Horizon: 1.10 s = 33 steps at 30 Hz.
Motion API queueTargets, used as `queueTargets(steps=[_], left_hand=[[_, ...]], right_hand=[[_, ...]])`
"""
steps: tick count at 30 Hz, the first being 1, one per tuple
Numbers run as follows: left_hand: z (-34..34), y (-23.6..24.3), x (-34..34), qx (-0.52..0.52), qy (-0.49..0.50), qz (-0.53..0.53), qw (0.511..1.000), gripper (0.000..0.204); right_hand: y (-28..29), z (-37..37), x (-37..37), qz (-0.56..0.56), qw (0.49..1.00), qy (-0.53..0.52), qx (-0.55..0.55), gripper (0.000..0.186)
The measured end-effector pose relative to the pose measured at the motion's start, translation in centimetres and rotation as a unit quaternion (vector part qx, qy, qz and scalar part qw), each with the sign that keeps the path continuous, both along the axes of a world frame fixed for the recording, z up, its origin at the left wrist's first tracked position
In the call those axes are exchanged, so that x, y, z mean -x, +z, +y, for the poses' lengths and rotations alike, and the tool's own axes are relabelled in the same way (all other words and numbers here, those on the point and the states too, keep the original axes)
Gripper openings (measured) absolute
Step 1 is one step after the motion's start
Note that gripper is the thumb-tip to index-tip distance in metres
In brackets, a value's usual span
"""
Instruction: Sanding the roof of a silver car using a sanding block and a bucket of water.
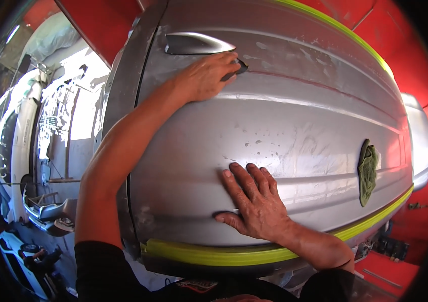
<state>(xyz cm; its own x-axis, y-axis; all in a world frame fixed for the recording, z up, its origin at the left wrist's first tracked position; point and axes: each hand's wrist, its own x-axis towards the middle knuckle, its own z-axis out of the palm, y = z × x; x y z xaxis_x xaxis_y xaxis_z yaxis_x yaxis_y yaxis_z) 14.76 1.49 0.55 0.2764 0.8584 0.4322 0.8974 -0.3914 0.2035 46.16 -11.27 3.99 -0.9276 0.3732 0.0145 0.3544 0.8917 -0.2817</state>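
A silver-grey car roof (pixel 199 131) fills the middle, with cloudy patches and droplets. My left hand (pixel 213 75) is closed on a dark flat pad (pixel 241 65), resting on the roof just beside the shark-fin antenna (pixel 196 44). My right hand (pixel 251 201) lies on the lower part of the roof, fingers spread and nothing held. Yellow-green tape (pixel 214 255) runs along the near edge, with a matching strip (pixel 334 21) on the far edge. To the right of my right hand lies a crumpled green cloth (pixel 368 171).
Red walls (pixel 400 45) surround the car. At the left, loose bumpers (pixel 48 211), a long pale vehicle part (pixel 23 146) and a white car (pixel 23 261) stand in bright light. Tools (pixel 390 246) sit at the lower right by a red surface (pixel 380 277).
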Motion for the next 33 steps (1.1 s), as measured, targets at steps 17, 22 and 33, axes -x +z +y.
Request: queueTargets(steps=[17, 22, 33], left_hand=[[0.7, 0.0, 0.5, 0.037, -0.017, 0.013, 0.999, 0.040], [-2.6, 0.9, 4.0, 0.113, -0.005, -0.074, 0.991, 0.037], [0.1, 0.3, 1.6, 0.085, -0.007, -0.101, 0.991, 0.035]], right_hand=[[-0.1, 0.2, 0.0, -0.005, 1.000, -0.004, -0.004, 0.090], [0.1, 0.2, 0.0, -0.002, 1.000, -0.005, -0.010, 0.089], [0.0, 0.5, -0.3, -0.009, 1.000, -0.007, -0.010, 0.089]])
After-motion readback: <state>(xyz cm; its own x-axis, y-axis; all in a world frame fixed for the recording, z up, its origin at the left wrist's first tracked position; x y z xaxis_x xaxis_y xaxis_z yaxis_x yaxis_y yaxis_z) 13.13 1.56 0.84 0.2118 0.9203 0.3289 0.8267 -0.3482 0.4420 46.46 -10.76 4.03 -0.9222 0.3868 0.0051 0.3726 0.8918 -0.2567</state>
